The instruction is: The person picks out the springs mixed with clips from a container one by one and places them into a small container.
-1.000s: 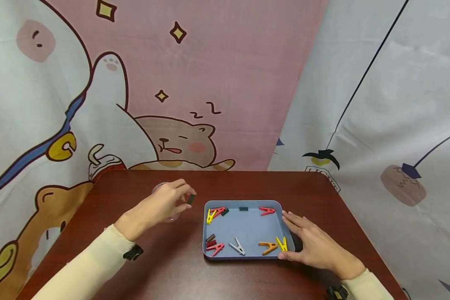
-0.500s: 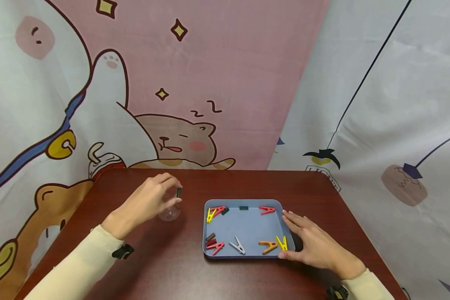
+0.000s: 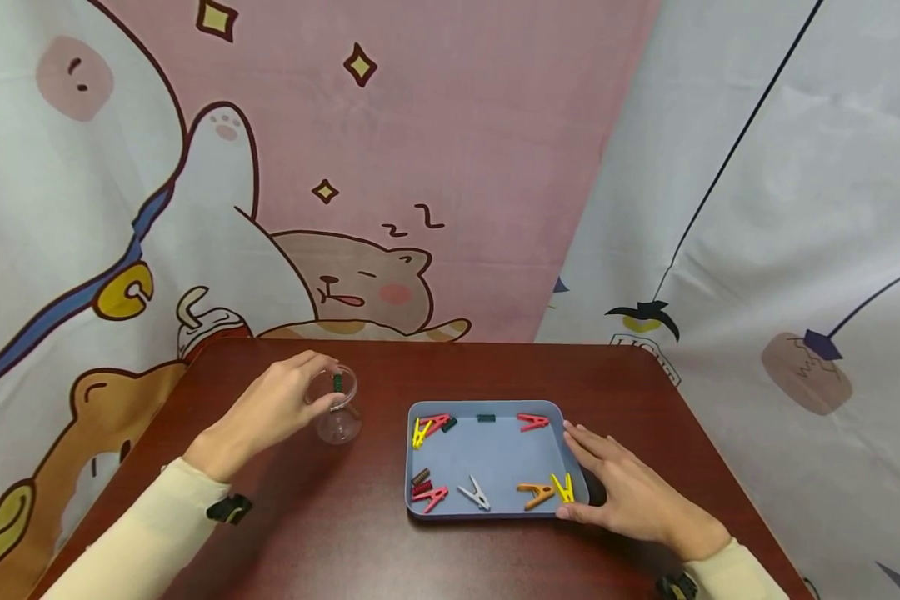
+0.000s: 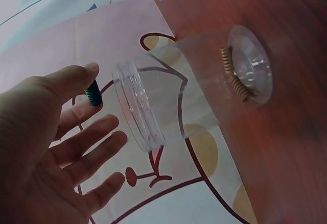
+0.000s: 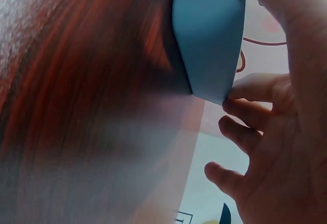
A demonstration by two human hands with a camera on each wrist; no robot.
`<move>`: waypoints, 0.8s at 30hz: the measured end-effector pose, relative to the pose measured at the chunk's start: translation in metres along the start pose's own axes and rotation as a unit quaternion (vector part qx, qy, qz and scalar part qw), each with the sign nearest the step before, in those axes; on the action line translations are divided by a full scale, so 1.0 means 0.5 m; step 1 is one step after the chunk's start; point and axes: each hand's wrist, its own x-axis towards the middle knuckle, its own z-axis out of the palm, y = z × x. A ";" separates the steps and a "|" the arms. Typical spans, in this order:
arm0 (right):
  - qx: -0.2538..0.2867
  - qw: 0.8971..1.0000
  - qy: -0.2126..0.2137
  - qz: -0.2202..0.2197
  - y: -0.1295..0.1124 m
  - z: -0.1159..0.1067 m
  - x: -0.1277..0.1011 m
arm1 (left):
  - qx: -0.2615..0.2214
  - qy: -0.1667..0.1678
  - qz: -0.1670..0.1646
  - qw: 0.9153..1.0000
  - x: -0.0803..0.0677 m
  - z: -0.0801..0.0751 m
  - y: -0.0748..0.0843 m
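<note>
On the left of the dark red surface, in the head view, the left hand pinches a small green spring right over the mouth of a clear plastic cup. A second ago that hand held the spring nearer the blue tray; it has since travelled left to the cup, so the spring looks about to be dropped in. The right hand lies flat and relaxed against the tray's right edge, unmoved, holding nothing. The tray carries red, yellow, orange and white clothespins and a few loose springs, among them a dark one at the far edge and a brown one at the near left.

In the left wrist view, thumb and forefinger pinch the green spring just beside the cup's rim, the other fingers spread loosely. A brass-coloured spring already lies at the cup's bottom.

In the right wrist view, the right hand has its fingers resting along the blue tray, steadying it on the surface.
</note>
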 end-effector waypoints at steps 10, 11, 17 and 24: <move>0.010 1.000 -0.004 0.002 0.002 0.003 0.002 | -0.006 -0.009 -0.038 0.999 -0.013 -0.009 -0.024; 0.011 1.000 -0.005 0.002 0.002 0.003 0.002 | -0.007 -0.012 -0.039 0.999 -0.013 -0.009 -0.026; 0.010 1.000 -0.004 0.002 0.000 0.003 0.002 | -0.006 -0.016 -0.040 0.999 -0.015 -0.004 -0.033; 0.013 1.000 -0.003 0.007 0.000 0.004 0.001 | -0.003 -0.013 -0.035 0.999 -0.013 -0.001 -0.034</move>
